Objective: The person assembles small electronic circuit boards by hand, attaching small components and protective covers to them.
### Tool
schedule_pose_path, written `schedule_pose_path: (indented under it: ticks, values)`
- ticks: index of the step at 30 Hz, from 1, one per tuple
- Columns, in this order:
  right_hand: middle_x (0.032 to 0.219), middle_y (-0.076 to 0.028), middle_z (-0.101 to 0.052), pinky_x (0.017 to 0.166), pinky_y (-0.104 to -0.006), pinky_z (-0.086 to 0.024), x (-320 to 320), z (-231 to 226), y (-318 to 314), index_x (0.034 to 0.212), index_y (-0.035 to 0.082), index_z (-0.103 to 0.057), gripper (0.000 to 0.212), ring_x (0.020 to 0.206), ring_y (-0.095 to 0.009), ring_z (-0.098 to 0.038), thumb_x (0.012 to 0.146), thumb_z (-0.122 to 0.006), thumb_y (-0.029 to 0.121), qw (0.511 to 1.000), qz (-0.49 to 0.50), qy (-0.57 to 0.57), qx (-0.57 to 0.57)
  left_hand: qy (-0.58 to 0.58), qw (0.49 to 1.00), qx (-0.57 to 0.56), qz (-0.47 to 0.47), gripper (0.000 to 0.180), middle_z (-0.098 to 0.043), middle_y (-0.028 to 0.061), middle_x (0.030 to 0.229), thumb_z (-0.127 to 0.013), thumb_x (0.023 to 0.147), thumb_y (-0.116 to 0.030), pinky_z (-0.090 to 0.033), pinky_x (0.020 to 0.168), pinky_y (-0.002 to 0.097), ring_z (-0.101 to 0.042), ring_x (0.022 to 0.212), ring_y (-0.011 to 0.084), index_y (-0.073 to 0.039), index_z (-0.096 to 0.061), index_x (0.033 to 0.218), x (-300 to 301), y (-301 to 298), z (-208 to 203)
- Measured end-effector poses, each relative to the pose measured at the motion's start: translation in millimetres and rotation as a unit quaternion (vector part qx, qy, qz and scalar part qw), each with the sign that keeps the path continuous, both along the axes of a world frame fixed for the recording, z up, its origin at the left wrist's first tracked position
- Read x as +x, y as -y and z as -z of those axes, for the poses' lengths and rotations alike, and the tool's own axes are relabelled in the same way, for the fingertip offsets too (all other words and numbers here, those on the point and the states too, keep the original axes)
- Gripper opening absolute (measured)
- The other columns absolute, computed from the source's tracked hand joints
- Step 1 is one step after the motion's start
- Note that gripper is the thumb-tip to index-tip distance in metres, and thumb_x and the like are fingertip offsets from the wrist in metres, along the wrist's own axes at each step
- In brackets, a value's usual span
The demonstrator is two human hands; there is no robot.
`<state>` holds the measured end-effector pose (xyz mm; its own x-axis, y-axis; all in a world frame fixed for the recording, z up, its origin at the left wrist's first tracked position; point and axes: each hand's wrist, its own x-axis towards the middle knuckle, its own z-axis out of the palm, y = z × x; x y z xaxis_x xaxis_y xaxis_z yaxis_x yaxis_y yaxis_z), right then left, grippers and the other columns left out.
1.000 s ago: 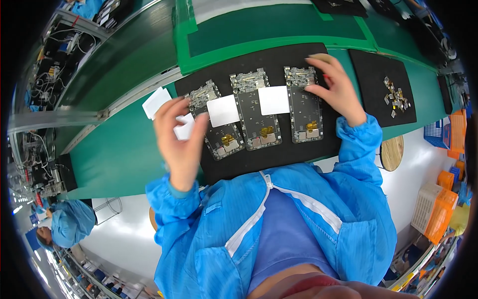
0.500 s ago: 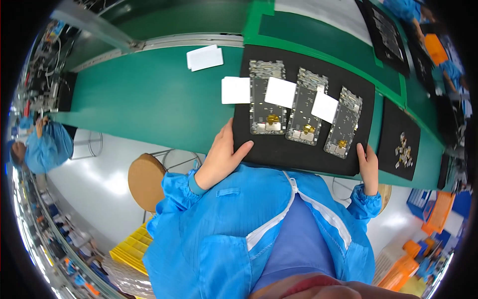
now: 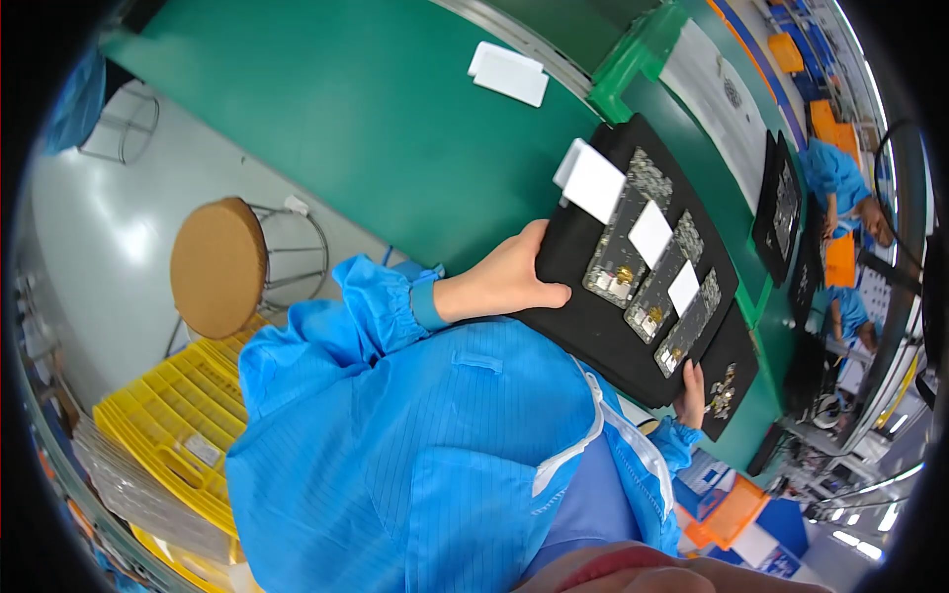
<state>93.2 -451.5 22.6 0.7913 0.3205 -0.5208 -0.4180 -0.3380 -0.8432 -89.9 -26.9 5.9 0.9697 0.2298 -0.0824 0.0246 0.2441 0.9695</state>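
Observation:
A black padded mat lies at a slant before me, and I grip it at both ends. My left hand clasps its left edge, thumb on top and fingers partly hidden. On the right edge, near the close corner, rests my right hand, its thumb on top and other fingers mostly hidden. Three long circuit boards lie side by side: the left board, the middle board and the right board. White cards partly cover them: a left card, a middle card and a right card.
More white cards lie on the green table. Beside the right end is another black mat bearing small metal parts. A stool and yellow crates stand to the left. Across the table sits a co-worker.
The whole view has turned, so the table and mat now slant down to the right. The held mat now overlaps the neighbouring mat in view. Both hands keep their hold.

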Motion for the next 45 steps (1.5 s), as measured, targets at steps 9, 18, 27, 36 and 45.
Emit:
schedule_pose_path:
  ticks: [9,18,27,36,45]
  values:
    - [0.13,-0.01,-0.051,0.101,-0.0338,-0.039,-10,-7,-32,0.136,0.001,-0.039,0.052,0.117,-0.023,-0.051,0.093,-0.054,0.026,0.977,0.113,0.165,0.076,0.086,0.995,-0.037,0.043,0.081,-0.048,0.0156,0.127,-0.07,0.073,-0.012,-0.04,0.098,0.0321,-0.048,0.118,0.0204,0.006,-0.025,0.138,-26,-61,-34]
    - [0.122,-0.011,-0.056,0.093,-0.031,-0.043,93,-64,-309,0.129,-0.001,-0.045,0.053,0.109,-0.018,-0.055,0.089,-0.063,0.028,0.977,-0.084,0.159,0.113,0.075,0.952,-0.261,-0.145,0.017,-0.066,0.0067,0.088,-0.066,0.077,-0.012,-0.052,0.075,0.0305,-0.064,0.08,0.0162,-0.001,-0.062,0.088,58,-254,-71]
    - [0.1,-0.011,-0.065,0.069,-0.0296,-0.049,177,-19,-522,0.108,-0.003,-0.056,0.055,0.086,-0.017,-0.062,0.075,-0.077,0.037,0.97,-0.077,0.093,0.213,0.134,0.888,-0.332,-0.288,0.018,-0.066,0.0128,0.102,-0.056,0.082,-0.007,-0.046,0.094,0.0388,-0.061,0.096,0.0279,0.0,-0.063,0.097,185,-433,-35]
    - [0.11,-0.023,-0.059,0.083,-0.0357,-0.05,232,60,-593,0.114,-0.015,-0.047,0.076,0.097,-0.028,-0.061,0.07,-0.081,0.036,0.96,-0.04,0.161,0.224,-0.024,0.924,-0.186,-0.335,0.028,-0.059,0.0091,0.121,-0.058,0.086,-0.013,-0.033,0.103,0.039,-0.05,0.114,0.0233,-0.005,-0.058,0.113,219,-460,31]
    - [0.102,-0.017,-0.064,0.079,-0.0316,-0.048,188,-16,-513,0.11,-0.004,-0.057,0.054,0.09,-0.022,-0.061,0.078,-0.071,0.037,0.876,-0.353,0.327,0.027,-0.009,0.925,0.121,-0.361,0.053,-0.038,0.0109,0.138,-0.065,0.085,-0.017,-0.024,0.109,0.0399,-0.036,0.126,0.0226,0.001,-0.042,0.129,154,-405,14]
